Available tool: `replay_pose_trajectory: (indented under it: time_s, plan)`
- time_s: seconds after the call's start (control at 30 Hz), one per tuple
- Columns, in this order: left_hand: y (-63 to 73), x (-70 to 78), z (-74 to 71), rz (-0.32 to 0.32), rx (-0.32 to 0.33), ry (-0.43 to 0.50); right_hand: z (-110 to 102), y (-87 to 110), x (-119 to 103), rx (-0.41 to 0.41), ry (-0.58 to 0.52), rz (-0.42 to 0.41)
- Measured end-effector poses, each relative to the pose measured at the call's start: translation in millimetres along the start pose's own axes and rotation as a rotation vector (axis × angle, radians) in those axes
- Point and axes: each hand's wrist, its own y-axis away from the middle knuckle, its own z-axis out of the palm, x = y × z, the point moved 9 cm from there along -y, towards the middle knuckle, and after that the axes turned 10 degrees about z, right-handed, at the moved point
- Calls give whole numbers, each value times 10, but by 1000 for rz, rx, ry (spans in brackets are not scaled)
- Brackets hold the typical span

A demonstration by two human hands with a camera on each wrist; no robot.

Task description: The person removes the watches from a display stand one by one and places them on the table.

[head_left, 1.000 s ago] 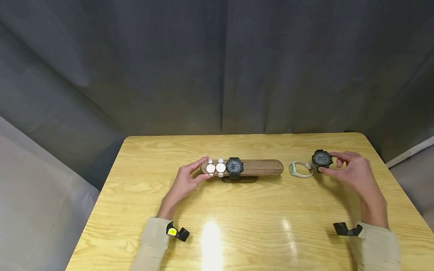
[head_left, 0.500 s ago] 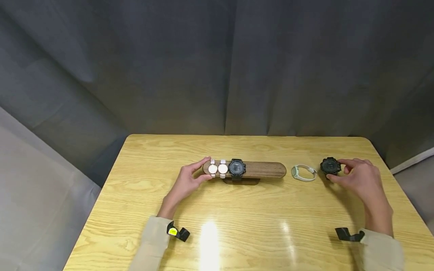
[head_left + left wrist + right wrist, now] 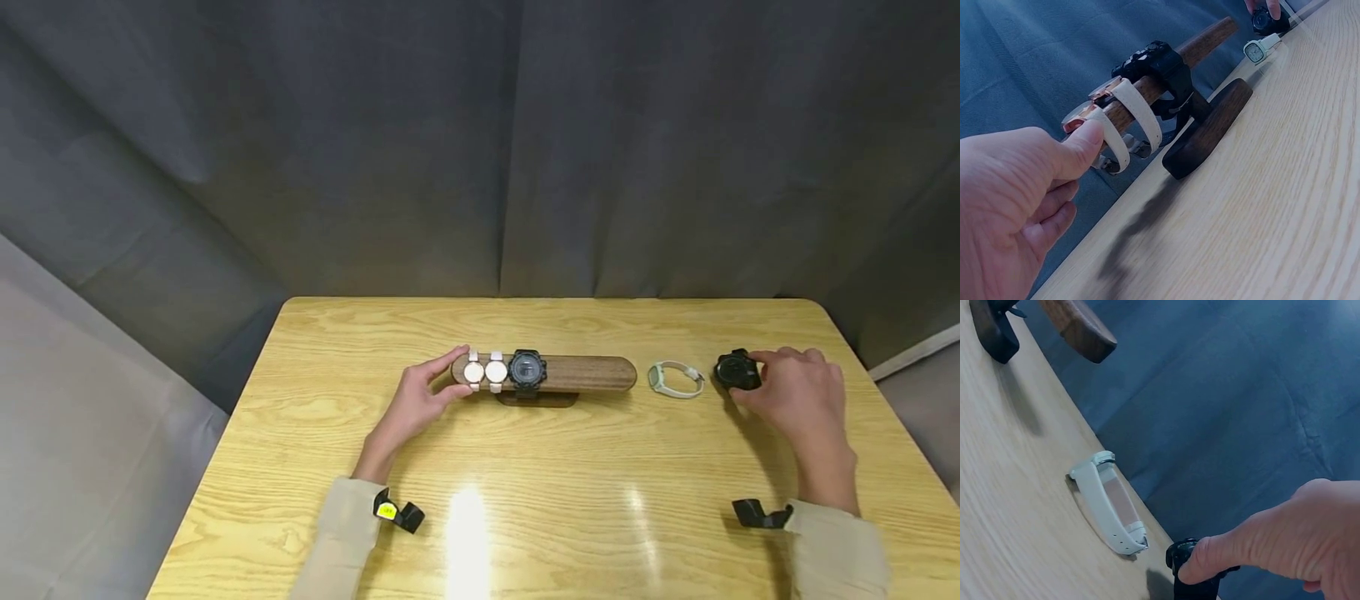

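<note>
A wooden bar-shaped watch stand (image 3: 592, 373) carries two white-strapped watches (image 3: 497, 372) at its left end and a black digital watch (image 3: 528, 369) beside them. My left hand (image 3: 418, 400) pinches that end of the bar, thumb in front by the outer white strap and index finger behind. Far right, my right hand (image 3: 801, 393) holds a second black watch (image 3: 737, 372) between thumb and fingers, low over the table. In the right wrist view the thumb lies over the black watch (image 3: 1192, 590), covering part of it. A pale green watch (image 3: 677, 380) lies buckled in a loop between stand and right hand.
The light wooden table (image 3: 570, 483) ends at a back edge just beyond the watches, with a dark grey curtain (image 3: 375, 167) behind it. The stand's dark foot (image 3: 1207, 134) rests on the table. Black wrist straps (image 3: 761, 513) jut out above the sleeves.
The black watch in my right hand has moved slightly right and down to the table, its face tilting away. The left hand keeps its hold on the stand, and the head view has shifted a little.
</note>
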Motion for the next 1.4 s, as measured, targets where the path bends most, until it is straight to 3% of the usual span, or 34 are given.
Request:
replay_pose_trajectory:
  time_s: [0.23, 0.67, 1.4]
  plan:
    - [0, -21, -13, -8, 2, 9, 66, -30, -108, -30, 83, -1]
    - [-6, -16, -7, 12, 6, 10, 140, -12, -115, -31, 63, 8]
    - [19, -16, -4, -38, 8, -4, 95, 11, -99, -70, 50, -32]
